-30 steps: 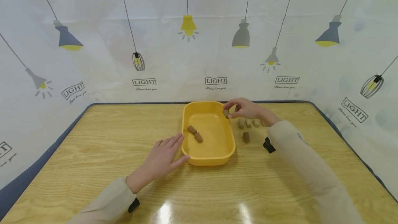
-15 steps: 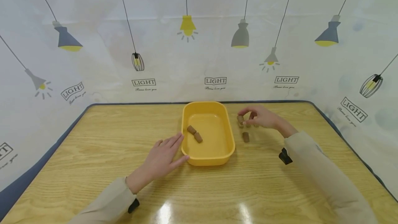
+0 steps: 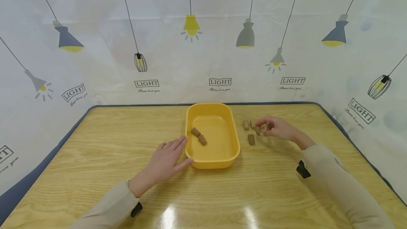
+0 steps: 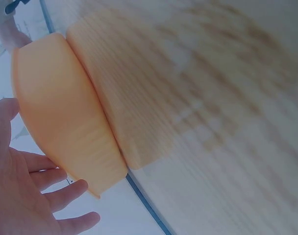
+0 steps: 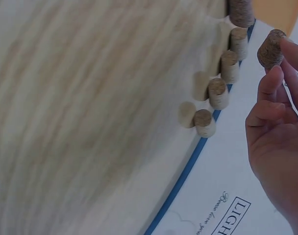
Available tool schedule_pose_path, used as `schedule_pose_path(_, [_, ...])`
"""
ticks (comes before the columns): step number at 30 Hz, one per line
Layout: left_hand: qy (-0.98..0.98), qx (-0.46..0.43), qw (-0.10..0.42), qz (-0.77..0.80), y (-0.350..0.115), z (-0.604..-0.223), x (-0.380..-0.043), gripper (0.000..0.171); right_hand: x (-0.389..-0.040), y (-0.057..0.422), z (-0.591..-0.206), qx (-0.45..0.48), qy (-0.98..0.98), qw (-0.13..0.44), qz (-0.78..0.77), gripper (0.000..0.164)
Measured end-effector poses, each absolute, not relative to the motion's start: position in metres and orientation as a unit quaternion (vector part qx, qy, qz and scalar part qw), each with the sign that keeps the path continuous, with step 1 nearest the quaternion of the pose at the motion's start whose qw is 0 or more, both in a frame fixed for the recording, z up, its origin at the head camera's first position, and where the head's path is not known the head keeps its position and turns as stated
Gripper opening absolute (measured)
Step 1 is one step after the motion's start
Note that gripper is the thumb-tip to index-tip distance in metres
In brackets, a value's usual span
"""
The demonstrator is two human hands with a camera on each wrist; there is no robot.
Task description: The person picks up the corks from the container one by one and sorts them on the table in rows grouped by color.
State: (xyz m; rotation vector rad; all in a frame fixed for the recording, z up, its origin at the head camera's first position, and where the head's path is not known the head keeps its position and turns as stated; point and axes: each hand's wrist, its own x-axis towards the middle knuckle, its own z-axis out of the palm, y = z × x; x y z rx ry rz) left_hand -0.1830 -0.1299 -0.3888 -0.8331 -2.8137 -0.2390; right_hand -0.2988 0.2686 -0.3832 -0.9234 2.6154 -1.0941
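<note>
My left hand [image 3: 166, 160] lies with its fingers extended against the near left side of a yellow plastic tray [image 3: 212, 164]. Its fingertips and thumb touch the rim. Two brown corks [image 3: 202, 140] lie on the tray floor. To the right of the tray, my right hand [image 3: 281, 129] pinches another cork [image 5: 271, 49] between thumb and fingers, above the table. Near it a single cork [image 3: 251, 139] stands in front of a short row of paler corks [image 5: 217, 93]. In the head view, the fingers partly hide that row.
All of this is on a wooden table [image 3: 111, 137] with a dark blue back edge. Behind it hangs a white backdrop [image 3: 178, 66] printed with lamps. The tray stands near the back edge, its raised wall between the corks inside and the row outside.
My right hand has moved from the tray's right rim rightward and slightly toward me, over the row of corks, keeping its cork pinched. The left hand and tray have not moved.
</note>
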Motion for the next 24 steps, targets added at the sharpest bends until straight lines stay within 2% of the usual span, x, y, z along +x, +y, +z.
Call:
schedule_pose_path(5, [-0.951, -0.283, 0.099, -0.082, -0.131, -0.389, -0.183, 0.071, -0.297, 0.274, -0.393, -0.307, 0.876, 0.077, -0.364, 0.035])
schedule_pose_path(12, [-0.95, -0.283, 0.103, -0.083, -0.131, -0.39, -0.183, 0.072, -0.288, 0.27, -0.391, -0.297, 0.88, 0.101, -0.356, 0.035])
schedule_pose_path(24, [-0.95, -0.283, 0.103, -0.083, -0.131, -0.391, -0.184, 0.072, -0.296, 0.278, -0.41, -0.284, 0.88, 0.114, -0.365, 0.038])
